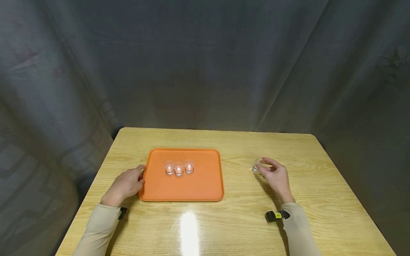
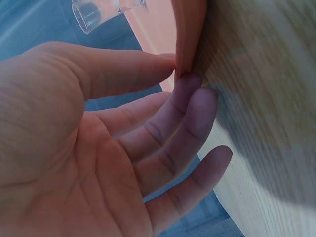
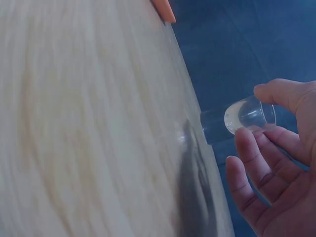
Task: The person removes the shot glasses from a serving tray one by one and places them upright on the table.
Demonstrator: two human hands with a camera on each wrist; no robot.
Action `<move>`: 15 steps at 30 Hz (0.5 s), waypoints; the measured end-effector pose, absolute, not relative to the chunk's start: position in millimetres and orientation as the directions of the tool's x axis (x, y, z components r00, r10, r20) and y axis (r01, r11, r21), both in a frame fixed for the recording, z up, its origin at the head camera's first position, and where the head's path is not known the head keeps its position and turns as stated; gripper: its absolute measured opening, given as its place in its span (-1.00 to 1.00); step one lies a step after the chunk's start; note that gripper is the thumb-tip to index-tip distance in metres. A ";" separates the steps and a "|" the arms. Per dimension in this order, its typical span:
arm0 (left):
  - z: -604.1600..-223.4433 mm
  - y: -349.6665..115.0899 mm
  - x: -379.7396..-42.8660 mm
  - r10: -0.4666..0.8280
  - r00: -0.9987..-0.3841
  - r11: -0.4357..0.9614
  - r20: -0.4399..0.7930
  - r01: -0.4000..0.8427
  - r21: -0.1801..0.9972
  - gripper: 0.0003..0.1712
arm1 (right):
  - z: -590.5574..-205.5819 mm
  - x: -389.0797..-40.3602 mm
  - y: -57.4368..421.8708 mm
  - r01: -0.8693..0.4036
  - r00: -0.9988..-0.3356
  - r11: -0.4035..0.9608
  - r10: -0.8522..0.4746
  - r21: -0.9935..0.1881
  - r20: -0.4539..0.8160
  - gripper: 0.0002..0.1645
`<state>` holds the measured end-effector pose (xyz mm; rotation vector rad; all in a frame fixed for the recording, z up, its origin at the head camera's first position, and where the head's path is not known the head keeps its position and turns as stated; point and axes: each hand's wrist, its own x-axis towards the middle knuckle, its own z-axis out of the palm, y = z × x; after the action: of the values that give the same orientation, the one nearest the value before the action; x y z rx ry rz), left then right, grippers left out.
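My left hand (image 1: 126, 183) pinches the left rim of an orange tray (image 1: 198, 190) between thumb and fingers; the left wrist view shows the thumb on the inner side of the rim. Three small clear shot glasses (image 1: 178, 169) stand upright, close together, on the tray. Right of the tray, my right hand (image 1: 276, 176) holds another clear shot glass (image 3: 251, 116) between thumb and fingertips. A faint transparent outline shows between that glass's base and the table in the right wrist view; I cannot tell whether it is a second glass.
The tray lies on a light wood-grain table (image 1: 243, 220), with bright glare near its front middle. Dark grey curtains (image 1: 205, 71) hang behind the table and at both sides. Each wrist wears a black strap (image 1: 277, 216).
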<state>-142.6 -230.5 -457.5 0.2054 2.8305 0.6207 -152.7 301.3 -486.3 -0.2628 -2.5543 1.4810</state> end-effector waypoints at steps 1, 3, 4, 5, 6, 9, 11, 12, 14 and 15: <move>-457.9 -230.4 -142.6 0.186 -0.962 0.900 -0.197 0.086 0.428 -0.38 | -487.6 -152.7 303.5 0.068 -0.965 0.490 0.252 -0.869 0.067 -0.38; -458.6 -230.1 -142.4 0.188 -0.963 0.900 -0.194 0.090 0.426 -0.38 | -489.9 -152.5 307.6 0.072 -0.957 0.492 0.278 -0.867 0.078 -0.38; -458.8 -230.0 -142.3 0.190 -0.963 0.901 -0.192 0.093 0.424 -0.38 | -490.9 -152.5 309.4 0.074 -0.953 0.491 0.291 -0.868 0.084 -0.39; -458.9 -229.9 -142.3 0.191 -0.963 0.901 -0.191 0.094 0.423 -0.38 | -491.9 -152.5 311.1 0.075 -0.949 0.491 0.302 -0.868 0.089 -0.39; -459.0 -229.9 -142.4 0.191 -0.963 0.902 -0.192 0.095 0.421 -0.38 | -492.8 -152.4 312.6 0.076 -0.945 0.492 0.312 -0.867 0.094 -0.40; -458.9 -230.0 -142.4 0.190 -0.962 0.903 -0.195 0.093 0.419 -0.38 | -494.0 -152.3 314.8 0.078 -0.937 0.484 0.334 -0.872 0.101 -0.43; -458.9 -230.2 -142.4 0.189 -0.962 0.902 -0.196 0.091 0.421 -0.38 | -494.7 -152.4 315.5 0.082 -0.936 0.484 0.338 -0.871 0.099 -0.44; -459.1 -230.3 -142.5 0.189 -0.962 0.902 -0.196 0.091 0.422 -0.38 | -494.8 -152.5 315.6 0.083 -0.936 0.483 0.339 -0.871 0.099 -0.44; -459.4 -230.5 -142.4 0.190 -0.962 0.901 -0.195 0.092 0.423 -0.38 | -494.9 -152.6 315.6 0.086 -0.936 0.485 0.339 -0.871 0.096 -0.44; -459.6 -230.6 -142.3 0.191 -0.962 0.901 -0.194 0.093 0.423 -0.38 | -494.8 -152.6 315.4 0.086 -0.936 0.485 0.338 -0.870 0.096 -0.44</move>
<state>-142.3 -230.6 -459.6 0.2150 2.8352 0.6143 -152.6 315.4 -494.8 -0.3617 -2.4788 1.4303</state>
